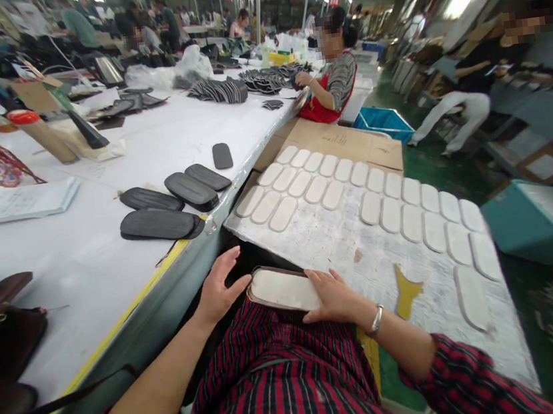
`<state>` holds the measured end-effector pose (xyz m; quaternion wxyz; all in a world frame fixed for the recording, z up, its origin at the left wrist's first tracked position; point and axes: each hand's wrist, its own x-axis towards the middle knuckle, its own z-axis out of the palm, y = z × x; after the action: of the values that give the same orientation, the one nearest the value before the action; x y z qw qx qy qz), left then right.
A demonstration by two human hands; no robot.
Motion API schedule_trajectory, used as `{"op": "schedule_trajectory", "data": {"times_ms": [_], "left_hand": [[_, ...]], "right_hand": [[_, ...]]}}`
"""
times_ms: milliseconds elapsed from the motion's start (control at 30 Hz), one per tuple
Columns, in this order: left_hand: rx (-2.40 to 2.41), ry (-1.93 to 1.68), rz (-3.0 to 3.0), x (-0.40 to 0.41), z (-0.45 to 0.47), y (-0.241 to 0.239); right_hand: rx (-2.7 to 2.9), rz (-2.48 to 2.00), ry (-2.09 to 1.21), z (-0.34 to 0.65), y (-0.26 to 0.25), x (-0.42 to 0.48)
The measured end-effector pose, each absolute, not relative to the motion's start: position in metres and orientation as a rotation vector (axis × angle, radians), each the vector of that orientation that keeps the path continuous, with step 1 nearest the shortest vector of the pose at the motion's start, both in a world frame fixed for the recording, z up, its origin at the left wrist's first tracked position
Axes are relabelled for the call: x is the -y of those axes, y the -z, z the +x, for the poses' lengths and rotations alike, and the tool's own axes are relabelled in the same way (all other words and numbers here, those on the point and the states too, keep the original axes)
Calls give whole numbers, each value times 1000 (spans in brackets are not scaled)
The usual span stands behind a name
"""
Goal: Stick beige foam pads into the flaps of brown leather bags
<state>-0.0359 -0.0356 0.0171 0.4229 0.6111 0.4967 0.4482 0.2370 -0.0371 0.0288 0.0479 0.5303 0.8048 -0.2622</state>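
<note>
In front of my waist lies a dark brown leather piece with a raised rim, probably part of a bag, and a white rounded oblong panel [284, 288] sits at its top. My right hand [334, 296] holds the right end of the piece, thumb on the near side and fingers over the far rim. My left hand [222, 286] is at the left end, with fingers and thumb spread and the thumb tip at the rim. I cannot tell whether that thumb presses on it. The underside of the piece is hidden.
Several white oblong panels [412, 219] lie in rows on the board [331, 244] to the right, near a yellow cut-out [407, 292]. Black oblong pieces [157, 223] are stacked on the white table [86, 257]. A co-worker [336, 82] sits beyond the cardboard [349, 141].
</note>
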Motion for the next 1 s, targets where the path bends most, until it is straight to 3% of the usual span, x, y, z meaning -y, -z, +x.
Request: {"op": "schedule_trajectory", "data": {"times_ms": [200, 733, 1000], "left_hand": [[-1135, -632, 1635, 37, -58, 26], [-1088, -811, 1322, 36, -30, 26], [-1110, -725, 1454, 38, -29, 25]], "right_hand": [[-2549, 1579, 729, 214, -27, 30], [-2502, 1363, 895, 147, -22, -21], [-2431, 1431, 865, 197, -32, 4]]}}
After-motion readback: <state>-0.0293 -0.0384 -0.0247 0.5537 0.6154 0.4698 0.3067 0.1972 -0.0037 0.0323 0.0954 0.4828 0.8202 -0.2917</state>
